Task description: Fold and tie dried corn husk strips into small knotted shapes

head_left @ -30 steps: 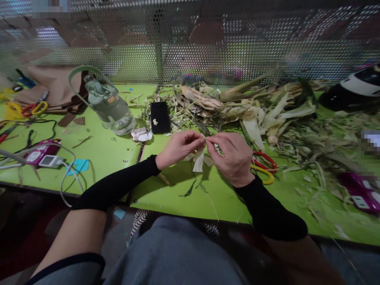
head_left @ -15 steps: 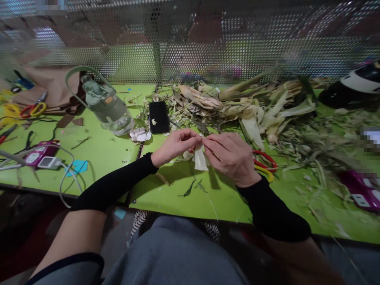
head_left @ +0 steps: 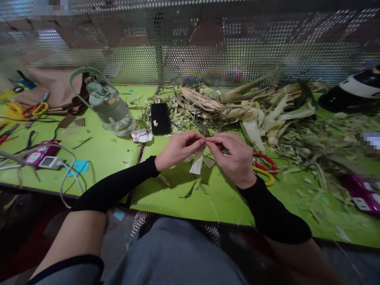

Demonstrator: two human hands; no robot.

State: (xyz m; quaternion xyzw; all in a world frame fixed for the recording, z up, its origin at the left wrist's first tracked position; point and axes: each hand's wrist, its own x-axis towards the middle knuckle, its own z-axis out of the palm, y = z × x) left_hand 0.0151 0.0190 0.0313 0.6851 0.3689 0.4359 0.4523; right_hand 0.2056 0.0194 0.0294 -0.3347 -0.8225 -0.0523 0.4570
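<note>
A pale strip of corn husk [head_left: 196, 162] hangs down between my hands, above the green table [head_left: 178, 206]. My left hand [head_left: 182, 148] pinches its upper end between thumb and fingers. Close against it, my right hand [head_left: 233, 156] is closed too, its thumb and forefinger meeting the left fingertips at the top of the strip. Those fingertips hide exactly how the husk is gripped. Beside the right hand, scissors with red and yellow handles [head_left: 266, 168] lie partly hidden. Behind both hands spreads a heap of dried corn husks [head_left: 252, 107].
A green water bottle [head_left: 111, 107] and a black phone [head_left: 160, 118] stand and lie behind my left hand. At the far left are a purple power strip [head_left: 41, 154] with a white cable and more scissors [head_left: 38, 109]. A perforated metal screen [head_left: 190, 55] runs along the back.
The husk strip has swung slightly left and turned, and another pale piece now shows to its right. My fingertips have shifted a little; both hands stay together.
</note>
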